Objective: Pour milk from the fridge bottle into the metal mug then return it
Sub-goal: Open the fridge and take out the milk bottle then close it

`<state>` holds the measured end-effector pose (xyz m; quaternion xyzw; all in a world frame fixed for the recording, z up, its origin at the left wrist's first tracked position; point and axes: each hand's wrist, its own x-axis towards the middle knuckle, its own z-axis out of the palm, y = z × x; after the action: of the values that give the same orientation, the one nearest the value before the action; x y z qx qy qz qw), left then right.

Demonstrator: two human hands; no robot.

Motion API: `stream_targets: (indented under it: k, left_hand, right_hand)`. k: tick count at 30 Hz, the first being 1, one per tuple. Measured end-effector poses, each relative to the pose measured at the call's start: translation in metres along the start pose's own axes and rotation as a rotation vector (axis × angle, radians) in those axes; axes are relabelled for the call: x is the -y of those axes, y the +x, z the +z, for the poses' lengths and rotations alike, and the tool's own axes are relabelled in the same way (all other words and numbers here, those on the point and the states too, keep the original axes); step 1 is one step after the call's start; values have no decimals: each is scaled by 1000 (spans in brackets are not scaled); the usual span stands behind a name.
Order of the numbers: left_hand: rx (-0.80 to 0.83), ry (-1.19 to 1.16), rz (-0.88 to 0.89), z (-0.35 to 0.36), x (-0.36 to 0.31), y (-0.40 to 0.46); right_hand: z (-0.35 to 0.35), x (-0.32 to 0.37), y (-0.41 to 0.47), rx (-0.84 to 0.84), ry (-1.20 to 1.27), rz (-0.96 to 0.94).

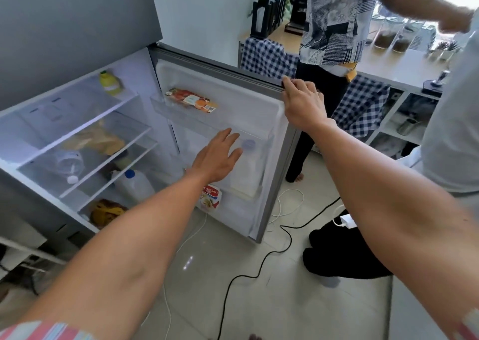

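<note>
Now: Fridge Open, Left Hand Nears the Milk Bottle

Here the fridge door stands wide open, and the right hand holds it by the top outer edge, its fingers curled over the rim. The left hand is stretched toward the door's middle shelf with its fingers straight and spread, gripping nothing. Just beyond those fingertips the milk bottle stands upright in the door shelf, a pale translucent bottle with a blue-grey cap; whether the hand touches it, I cannot tell. Above it, in the top door shelf, lies an orange packet. Below, a white carton with red lettering sits in the lowest door shelf. Inside the fridge, a yellow bottle stands on the upper glass shelf, and a clear jug with a blue cap stands lower down. Behind the door a second person in a patterned shirt stands by a bench. Black and white cables trail across the tiled floor
</note>
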<state>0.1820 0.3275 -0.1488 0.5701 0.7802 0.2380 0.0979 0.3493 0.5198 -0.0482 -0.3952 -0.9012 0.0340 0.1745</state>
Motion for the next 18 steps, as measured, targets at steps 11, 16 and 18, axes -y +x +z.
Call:
stream_targets:
  k: [11, 16, 18]
  left_hand:
    - [-21, -661, -665, 83, -7, 1]
    - [79, -1131, -816, 111, -21, 17]
    - [28, -1256, -836, 116, -22, 22]
  right_hand:
    - [29, 1, -7, -281, -11, -12]
    - [40, 2, -7, -383, -20, -18]
    - [43, 1, -6, -412, -21, -16]
